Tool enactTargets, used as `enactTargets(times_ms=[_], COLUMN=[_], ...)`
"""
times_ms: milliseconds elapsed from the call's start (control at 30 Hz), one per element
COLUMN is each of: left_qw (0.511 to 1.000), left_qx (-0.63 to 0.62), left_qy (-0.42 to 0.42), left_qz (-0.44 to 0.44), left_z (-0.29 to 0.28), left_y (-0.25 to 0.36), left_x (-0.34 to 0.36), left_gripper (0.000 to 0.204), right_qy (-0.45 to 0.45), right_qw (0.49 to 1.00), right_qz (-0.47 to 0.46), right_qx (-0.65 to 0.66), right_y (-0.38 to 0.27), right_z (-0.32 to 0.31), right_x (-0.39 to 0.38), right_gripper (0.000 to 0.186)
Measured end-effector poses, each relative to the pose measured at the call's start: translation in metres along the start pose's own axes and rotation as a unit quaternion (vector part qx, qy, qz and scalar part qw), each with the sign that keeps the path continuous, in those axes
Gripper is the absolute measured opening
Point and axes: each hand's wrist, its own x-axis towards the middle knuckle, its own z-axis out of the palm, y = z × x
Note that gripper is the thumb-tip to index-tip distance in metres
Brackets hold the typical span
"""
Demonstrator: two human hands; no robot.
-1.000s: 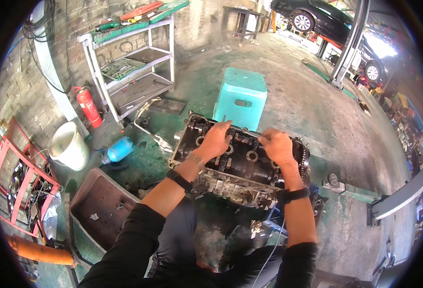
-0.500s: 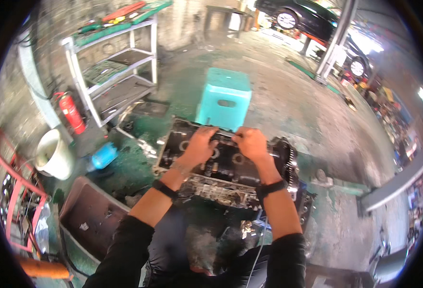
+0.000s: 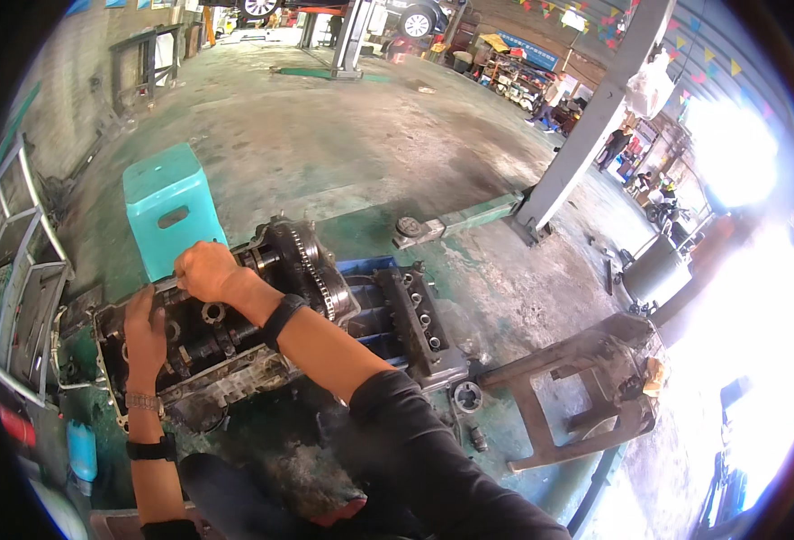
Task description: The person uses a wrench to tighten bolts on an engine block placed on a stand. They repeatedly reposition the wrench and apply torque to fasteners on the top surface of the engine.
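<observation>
A dark, oily engine cylinder head (image 3: 221,337) with camshafts and a timing chain (image 3: 323,286) at its right end lies below me. My right hand (image 3: 206,270) is at its far edge, fingers curled in a pinch on something I cannot make out. My left hand (image 3: 145,333) rests lower and to the left on the head, fingers loosely extended upward with no held object visible. To the right, a blue crate (image 3: 370,315) sits beside a dark cover with round openings (image 3: 442,367). A turquoise plastic stool (image 3: 163,184) stands just beyond the head.
A grey lift post (image 3: 586,126) with a low arm stands ahead right. A rusty metal stand (image 3: 532,423) is near right, a metal shelf (image 3: 32,225) at the left, a blue bottle (image 3: 82,450) lower left. Other people (image 3: 615,144) are in the far background.
The view has swung to the right, bringing the crate and stand into sight. My left hand now sits farther down and behind the right hand, which remains at the engine's far edge.
</observation>
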Motion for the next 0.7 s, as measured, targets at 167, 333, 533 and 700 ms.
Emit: enactTargets(times_ms=[167, 333, 533, 700], left_qw=[1.000, 1.000, 1.000, 1.000], left_qx=[-0.005, 0.001, 0.019, 0.019], left_qy=[-0.013, -0.010, -0.013, -0.020], left_qz=[0.005, -0.013, -0.018, -0.012], left_z=[-0.004, -0.003, 0.001, 0.000], left_y=[0.004, 0.005, -0.002, -0.001], left_x=[0.001, 0.002, 0.003, 0.003], left_gripper=[0.043, 0.044, 0.045, 0.045], right_qy=[0.012, -0.001, 0.026, 0.054], right_qw=[0.999, 1.000, 0.997, 0.994], right_qz=[-0.012, 0.004, -0.036, -0.062], right_qx=[-0.028, -0.028, -0.066, -0.076], right_y=[-0.005, -0.004, -0.005, -0.006], right_z=[0.007, 0.007, 0.006, 0.003], right_x=[-0.006, -0.002, -0.010, -0.015], right_gripper=[0.011, 0.012, 0.011, 0.011])
